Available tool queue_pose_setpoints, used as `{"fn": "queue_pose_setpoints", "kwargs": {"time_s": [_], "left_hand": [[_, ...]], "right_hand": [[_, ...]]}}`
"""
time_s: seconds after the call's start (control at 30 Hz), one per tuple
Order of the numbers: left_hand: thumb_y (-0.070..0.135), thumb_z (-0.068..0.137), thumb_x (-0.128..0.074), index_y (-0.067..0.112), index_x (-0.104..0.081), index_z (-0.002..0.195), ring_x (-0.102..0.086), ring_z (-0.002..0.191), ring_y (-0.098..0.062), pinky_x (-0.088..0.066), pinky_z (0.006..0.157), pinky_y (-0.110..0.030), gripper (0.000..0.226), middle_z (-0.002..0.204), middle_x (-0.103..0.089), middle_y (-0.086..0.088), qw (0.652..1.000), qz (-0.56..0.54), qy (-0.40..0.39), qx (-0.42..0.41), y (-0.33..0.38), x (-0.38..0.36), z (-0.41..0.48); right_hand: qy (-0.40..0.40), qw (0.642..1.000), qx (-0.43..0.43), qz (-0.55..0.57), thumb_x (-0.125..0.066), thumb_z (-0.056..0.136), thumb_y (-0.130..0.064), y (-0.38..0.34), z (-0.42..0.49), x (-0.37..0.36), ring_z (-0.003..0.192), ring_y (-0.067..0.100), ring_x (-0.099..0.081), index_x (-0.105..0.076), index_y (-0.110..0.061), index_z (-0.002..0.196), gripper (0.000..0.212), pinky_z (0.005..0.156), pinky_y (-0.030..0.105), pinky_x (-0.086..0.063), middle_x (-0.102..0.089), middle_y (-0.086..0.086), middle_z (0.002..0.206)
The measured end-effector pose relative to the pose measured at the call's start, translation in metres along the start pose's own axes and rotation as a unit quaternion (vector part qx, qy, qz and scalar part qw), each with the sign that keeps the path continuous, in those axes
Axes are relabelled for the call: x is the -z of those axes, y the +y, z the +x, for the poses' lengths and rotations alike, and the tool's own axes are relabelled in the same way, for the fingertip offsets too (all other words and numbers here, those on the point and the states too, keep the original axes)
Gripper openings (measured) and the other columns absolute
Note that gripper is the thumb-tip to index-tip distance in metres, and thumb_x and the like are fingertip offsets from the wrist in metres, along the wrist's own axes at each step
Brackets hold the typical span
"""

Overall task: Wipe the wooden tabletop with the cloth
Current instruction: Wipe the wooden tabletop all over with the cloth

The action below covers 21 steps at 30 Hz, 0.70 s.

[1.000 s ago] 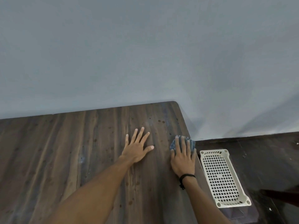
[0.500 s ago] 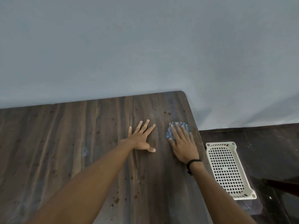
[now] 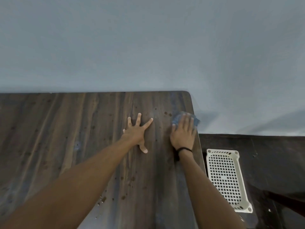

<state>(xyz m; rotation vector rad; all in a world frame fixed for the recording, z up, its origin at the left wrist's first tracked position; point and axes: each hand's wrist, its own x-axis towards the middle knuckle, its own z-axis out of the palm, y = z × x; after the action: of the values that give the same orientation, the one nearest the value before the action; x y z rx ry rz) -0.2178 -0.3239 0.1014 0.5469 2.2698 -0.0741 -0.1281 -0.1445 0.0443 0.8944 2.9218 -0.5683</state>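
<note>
A person leans over a dark wooden surface (image 3: 66, 129) whose far edge sits against a plain grey-blue wall (image 3: 148, 47). Both bare forearms reach in from the near side.

The left hand (image 3: 137, 133) lies palm down on the bare wood, roughly in the middle of the visible part. Its fingers are straight and fanned wide apart, and the thumb points back toward the near right. It holds nothing.

The right hand (image 3: 182, 134) is flat too, with straight fingers held close together and pressing down on the blue cloth (image 3: 196, 120). The cloth lies on the surface close to its far right corner. Most of it is hidden under the palm and fingers; blue fabric shows past the fingertips and on both sides of them. Its right corner reaches the right edge of the surface and seems to poke slightly past it. A thin black band (image 3: 184, 148) circles the right wrist.

The two hands are near each other but do not touch. Small dark spots (image 3: 167, 114) dot the wood just left of the cloth, and more are scattered on the near part between the forearms.

To the right of the surface, and lower, a white plastic basket (image 3: 226, 179) with a grid of square holes lies on the dark floor (image 3: 272, 154), just beside the surface's right edge.
</note>
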Motion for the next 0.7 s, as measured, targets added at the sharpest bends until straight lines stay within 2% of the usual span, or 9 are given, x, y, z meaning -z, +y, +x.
{"fn": "queue_pose_setpoints", "kwargs": {"time_s": [0.07, 0.13, 0.23, 0.3, 0.4, 0.47, 0.57, 0.63, 0.7], "left_hand": [[0.043, 0.058, -0.094, 0.053, 0.024, 0.147, 0.030, 0.142, -0.050, -0.021, 0.111, -0.074, 0.148, 0.154, 0.045, 0.001, 1.000, 0.007, -0.009, 0.009, 0.004, 0.002, 0.000], [0.043, 0.059, -0.094, 0.053, 0.023, 0.148, 0.029, 0.142, -0.050, -0.023, 0.110, -0.074, 0.148, 0.154, 0.044, 0.001, 1.000, 0.006, -0.008, 0.002, 0.005, 0.002, -0.002], [0.042, 0.059, -0.094, 0.053, 0.022, 0.148, 0.029, 0.143, -0.049, -0.025, 0.109, -0.073, 0.147, 0.155, 0.043, 0.001, 1.000, 0.004, -0.002, 0.003, 0.003, 0.005, -0.004], [0.042, 0.058, -0.094, 0.053, 0.023, 0.148, 0.029, 0.143, -0.049, -0.027, 0.109, -0.073, 0.148, 0.155, 0.043, 0.002, 1.000, 0.003, -0.005, 0.004, 0.003, 0.004, -0.005], [0.046, 0.057, -0.094, 0.053, 0.022, 0.148, 0.028, 0.143, -0.048, -0.029, 0.109, -0.072, 0.147, 0.155, 0.043, 0.002, 1.000, 0.007, 0.003, -0.002, 0.000, 0.003, -0.006], [0.048, 0.058, -0.093, 0.053, 0.022, 0.149, 0.027, 0.144, -0.048, -0.031, 0.109, -0.071, 0.147, 0.156, 0.042, 0.001, 1.000, 0.018, 0.005, -0.005, -0.002, 0.003, -0.007], [0.050, 0.059, -0.091, 0.052, 0.025, 0.148, 0.025, 0.144, -0.049, -0.033, 0.109, -0.069, 0.146, 0.156, 0.042, 0.000, 0.999, 0.034, 0.003, -0.007, -0.001, 0.004, -0.005], [0.049, 0.060, -0.091, 0.051, 0.027, 0.148, 0.027, 0.143, -0.049, -0.032, 0.109, -0.069, 0.147, 0.155, 0.044, 0.001, 0.999, 0.034, -0.005, 0.000, -0.001, 0.006, -0.004], [0.049, 0.059, -0.092, 0.052, 0.028, 0.146, 0.028, 0.143, -0.049, -0.031, 0.109, -0.069, 0.148, 0.153, 0.046, 0.001, 0.999, 0.032, -0.010, 0.001, 0.000, 0.005, -0.003]], "right_hand": [[-0.020, 0.991, 0.127, -0.025, -0.027, 0.108, -0.043, 0.003, -0.005, -0.005, 0.157, 0.020, 0.003, -0.005, -0.021, 0.163, 0.063, 0.127, 0.048, -0.003, -0.002, 0.000, 0.171], [-0.024, 0.984, 0.171, -0.045, -0.026, 0.108, -0.044, 0.026, -0.005, 0.002, 0.157, 0.017, 0.003, -0.006, -0.025, 0.163, 0.061, 0.126, 0.046, -0.004, -0.001, -0.004, 0.170], [0.017, 0.999, 0.040, -0.013, -0.028, 0.108, -0.043, 0.033, 0.028, 0.009, 0.157, 0.025, 0.000, -0.007, -0.019, 0.163, 0.064, 0.126, 0.051, -0.007, -0.003, 0.004, 0.171], [0.005, 1.000, -0.024, 0.011, -0.029, 0.108, -0.042, 0.008, 0.050, 0.009, 0.157, 0.028, 0.002, -0.004, -0.016, 0.163, 0.066, 0.126, 0.052, -0.004, -0.001, 0.008, 0.171], [-0.032, 0.994, 0.100, -0.006, -0.027, 0.108, -0.044, -0.013, 0.050, -0.002, 0.157, 0.023, 0.005, -0.002, -0.020, 0.163, 0.065, 0.125, 0.048, 0.002, 0.002, 0.004, 0.171], [-0.043, 0.986, 0.159, -0.017, -0.026, 0.108, -0.045, 0.004, 0.038, 0.001, 0.157, 0.019, 0.003, -0.004, -0.024, 0.163, 0.063, 0.125, 0.046, 0.000, -0.001, -0.001, 0.171], [0.007, 0.997, 0.077, -0.007, -0.027, 0.108, -0.044, 0.025, 0.059, 0.011, 0.157, 0.025, -0.003, -0.010, -0.020, 0.163, 0.063, 0.126, 0.051, -0.007, -0.008, 0.004, 0.170], [-0.001, 1.000, 0.007, 0.007, -0.028, 0.107, -0.043, 0.008, 0.086, 0.015, 0.157, 0.027, -0.001, -0.008, -0.017, 0.163, 0.065, 0.126, 0.053, -0.006, -0.005, 0.007, 0.171], [-0.027, 0.999, 0.028, -0.005, -0.029, 0.108, -0.043, -0.007, 0.093, 0.011, 0.157, 0.027, 0.003, -0.004, -0.017, 0.163, 0.066, 0.126, 0.052, -0.001, 0.000, 0.006, 0.171]]}}
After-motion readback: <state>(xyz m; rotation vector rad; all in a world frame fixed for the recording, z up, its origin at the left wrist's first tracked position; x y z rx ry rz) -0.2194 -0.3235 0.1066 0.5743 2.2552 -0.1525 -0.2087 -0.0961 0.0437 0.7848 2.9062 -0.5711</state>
